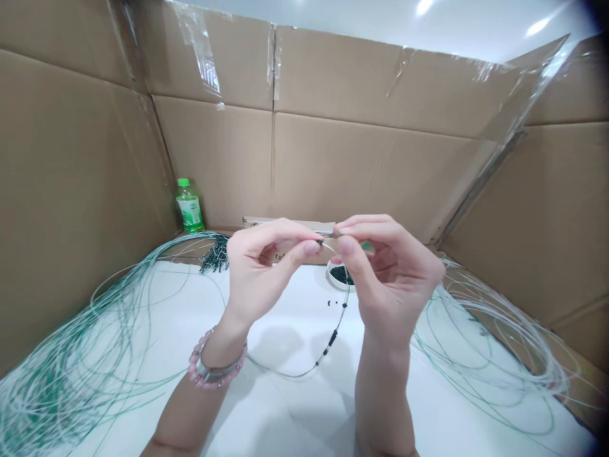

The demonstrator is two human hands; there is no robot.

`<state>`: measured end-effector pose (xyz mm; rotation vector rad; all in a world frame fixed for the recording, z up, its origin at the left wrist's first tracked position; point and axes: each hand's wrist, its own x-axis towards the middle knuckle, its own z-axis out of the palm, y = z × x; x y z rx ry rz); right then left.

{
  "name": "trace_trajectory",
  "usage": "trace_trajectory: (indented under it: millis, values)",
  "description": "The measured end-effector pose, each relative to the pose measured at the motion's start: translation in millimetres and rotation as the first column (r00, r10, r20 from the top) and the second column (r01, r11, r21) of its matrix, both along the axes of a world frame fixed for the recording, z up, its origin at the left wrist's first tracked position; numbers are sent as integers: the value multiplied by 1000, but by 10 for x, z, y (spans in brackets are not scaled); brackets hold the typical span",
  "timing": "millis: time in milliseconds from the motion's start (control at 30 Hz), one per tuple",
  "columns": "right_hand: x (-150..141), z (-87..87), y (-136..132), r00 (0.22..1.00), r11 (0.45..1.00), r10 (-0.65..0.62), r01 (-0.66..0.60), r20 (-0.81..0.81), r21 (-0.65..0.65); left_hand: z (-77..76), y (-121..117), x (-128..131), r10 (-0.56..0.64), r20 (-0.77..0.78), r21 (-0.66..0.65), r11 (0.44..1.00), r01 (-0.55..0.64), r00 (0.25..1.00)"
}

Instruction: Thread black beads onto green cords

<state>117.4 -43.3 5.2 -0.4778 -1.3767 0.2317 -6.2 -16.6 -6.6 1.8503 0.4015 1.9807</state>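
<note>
Head view, looking down into a shelter of taped cardboard panels (333,158) standing around a white worktop (285,311). Green-and-white cord lies in loose coils at lower left (80,362) and in a second heap at right (495,343). A green-capped plastic bottle (189,206) stands against the cardboard, left of centre. Dark-tipped cord ends (215,254) bunch at the back of the worktop, just left of the left hand (264,273), which wears a pink beaded bracelet (216,365). It and the right hand (392,273) are raised above the worktop, almost meeting at centre. Each grip is a narrow pinch on one thin cord (304,374), with a small dark bead (320,242) at the pinch; which hand holds the bead cannot be told. The cord sags in a loop toward the worktop, carrying spaced dark beads (330,339). A round white dish of dark beads (339,276) sits behind the hands; a few loose beads (329,303) lie just in front of it.
</note>
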Motion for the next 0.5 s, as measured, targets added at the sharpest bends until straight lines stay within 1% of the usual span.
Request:
trace_trajectory:
  millis: [100,167,267,433,500]
  values:
    - [21,8,-9,988,988,-140,136,64,75,15,-22,-26,67,-16,-1,998,-67,998]
    - [35,10,-13,974,979,-188,176,128,102,24,-38,-37,87,-26,4,996,-87,996]
    - [44,5,-10,956,970,-229,209,184,121,36,-59,-42,109,-45,10,994,-109,993]
    - [39,1,-6,942,959,-265,235,208,156,39,-67,-38,137,-67,14,990,-137,988]
    - [41,2,-14,937,959,-272,246,218,140,34,-63,-39,142,-74,29,990,-140,987]
